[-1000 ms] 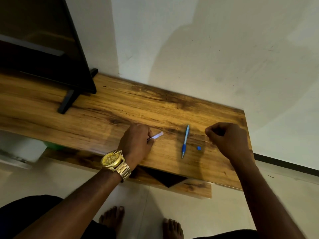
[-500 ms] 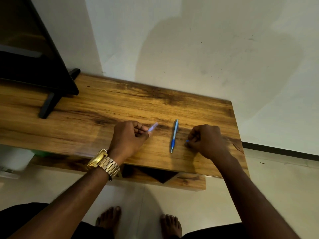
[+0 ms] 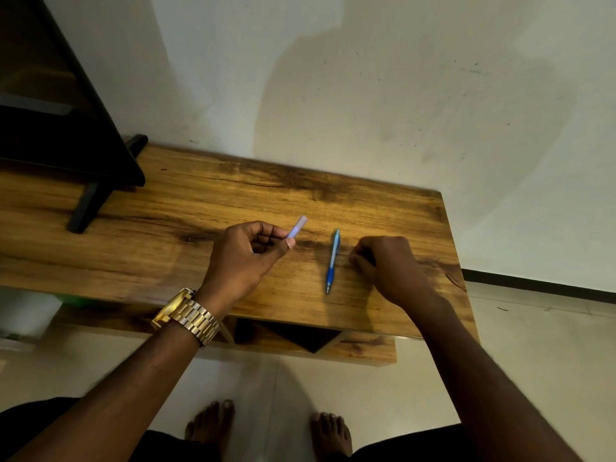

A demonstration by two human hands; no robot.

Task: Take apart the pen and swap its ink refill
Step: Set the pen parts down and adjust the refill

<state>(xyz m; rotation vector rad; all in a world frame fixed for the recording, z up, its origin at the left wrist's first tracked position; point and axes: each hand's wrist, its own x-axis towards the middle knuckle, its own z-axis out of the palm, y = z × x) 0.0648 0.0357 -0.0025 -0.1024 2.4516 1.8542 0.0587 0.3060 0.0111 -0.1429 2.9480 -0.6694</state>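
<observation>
A blue pen [image 3: 333, 258] lies on the wooden table [image 3: 200, 201], tip toward me. My left hand [image 3: 243, 261] is raised just left of it and pinches a short pale translucent pen piece [image 3: 297, 226] between thumb and fingertips, its free end pointing up and to the right. My right hand [image 3: 386, 265] rests on the table just right of the pen. Its fingers are curled down over the spot where a small blue piece lay, and that piece is hidden under them.
A black TV [image 3: 50, 111] on a black foot [image 3: 86, 208] stands at the table's left end. A white wall runs behind the table. The table's right edge is close to my right hand. A lower shelf [image 3: 360, 348] and my bare feet [image 3: 210, 425] are below.
My left hand lifted the pale piece off the table and turned it upward. My right hand came in from the right and closed over the small blue piece next to the pen.
</observation>
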